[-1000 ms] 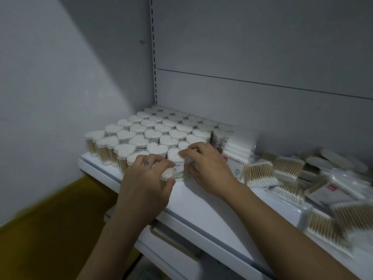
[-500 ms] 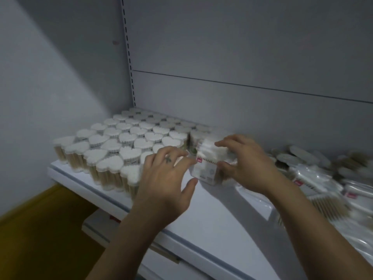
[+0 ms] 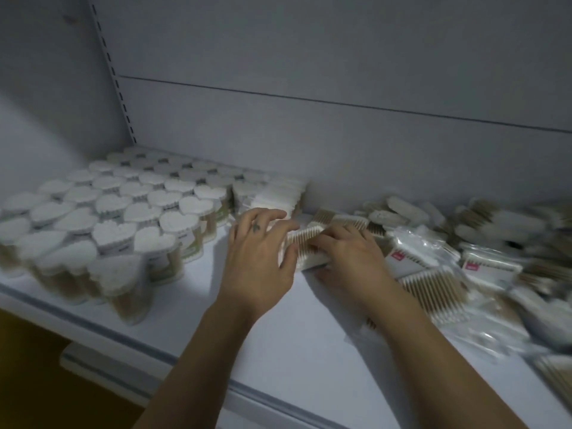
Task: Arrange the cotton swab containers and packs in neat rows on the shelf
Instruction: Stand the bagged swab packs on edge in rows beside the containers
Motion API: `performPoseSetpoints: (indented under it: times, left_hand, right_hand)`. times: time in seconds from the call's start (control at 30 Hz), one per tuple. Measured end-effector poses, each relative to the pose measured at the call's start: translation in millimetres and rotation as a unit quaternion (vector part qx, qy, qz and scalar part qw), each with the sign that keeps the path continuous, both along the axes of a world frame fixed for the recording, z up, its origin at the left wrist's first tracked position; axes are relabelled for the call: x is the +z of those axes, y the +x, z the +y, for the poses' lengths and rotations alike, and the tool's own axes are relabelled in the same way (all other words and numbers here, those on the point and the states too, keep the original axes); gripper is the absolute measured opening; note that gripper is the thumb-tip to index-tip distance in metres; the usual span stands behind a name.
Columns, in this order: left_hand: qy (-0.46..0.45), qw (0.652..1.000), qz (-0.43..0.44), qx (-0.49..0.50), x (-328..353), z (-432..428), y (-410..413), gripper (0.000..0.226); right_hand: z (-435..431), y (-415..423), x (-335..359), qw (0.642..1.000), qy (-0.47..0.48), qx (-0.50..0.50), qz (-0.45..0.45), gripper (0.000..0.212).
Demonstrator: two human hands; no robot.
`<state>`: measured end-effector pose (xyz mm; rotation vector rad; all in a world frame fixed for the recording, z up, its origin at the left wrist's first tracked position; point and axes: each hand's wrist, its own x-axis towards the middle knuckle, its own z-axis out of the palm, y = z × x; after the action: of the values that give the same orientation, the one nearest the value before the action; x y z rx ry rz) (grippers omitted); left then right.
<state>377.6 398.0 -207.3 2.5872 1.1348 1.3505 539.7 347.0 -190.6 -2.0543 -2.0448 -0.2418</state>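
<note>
White metal shelf (image 3: 278,335), dim light, edges of my feed smeared. Landmark for these notes: the block of heart-lidded containers (image 3: 139,209), standing upright in tight rows on the shelf and running back to the rear panel (image 3: 309,88).

At the block's far right corner: a short row of flat packs (image 3: 278,196) stood on edge, touching the block's right side.

Just right of the block, nearer the front edge: one swab pack (image 3: 305,243), with wooden sticks showing through clear wrap, held between both hands.
- Left hand (image 3: 257,258) grips the end nearest the block. Its fingers curve over the top and its thumb sits against the near edge. I see a small dark mark on one finger.
- Right hand (image 3: 349,258) grips the end away from the block, fingers curled over the top.
- I cannot tell whether the pack sits on the shelf or is raised off it.

Further right of the block, past the right hand: a loose heap of packs (image 3: 479,258) lying at all angles and overlapping, some with a red label. The heap reaches up beside the right forearm.

Behind and above the block: a slotted upright (image 3: 114,78) in the corner.

Below the block: the edge of a lower shelf (image 3: 102,366), then yellow-brown floor (image 3: 31,351).
</note>
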Motion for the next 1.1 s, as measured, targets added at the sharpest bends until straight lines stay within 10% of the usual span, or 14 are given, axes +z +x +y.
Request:
performPoseSetpoints:
  times: [0.33, 0.5, 0.63, 1.1]
  left_hand:
    - [0.044, 0.988, -0.144, -0.013, -12.5, -5.3, -15.2, 0.019]
    - [-0.006, 0.988, -0.142, -0.062, -11.3, -10.9, -11.9, 0.024]
    - [-0.09, 0.978, -0.164, -0.093, -9.3, -14.6, -12.8, 0.033]
    - [-0.164, 0.963, -0.201, -0.066, -10.3, -15.9, -46.4, 0.054]
  right_hand:
    - [-16.2, 11.7, 26.3, 0.981, 0.129, -0.031, 0.141, 0.019]
    - [-20.9, -1.4, 38.3, 0.861, 0.136, -0.067, 0.486, 0.021]
    - [-16.7, -13.9, 36.3, 0.808, 0.122, -0.044, 0.574, 0.027]
    - [-14.8, -39.9, 27.7, 0.805, 0.109, 0.119, 0.572, 0.009]
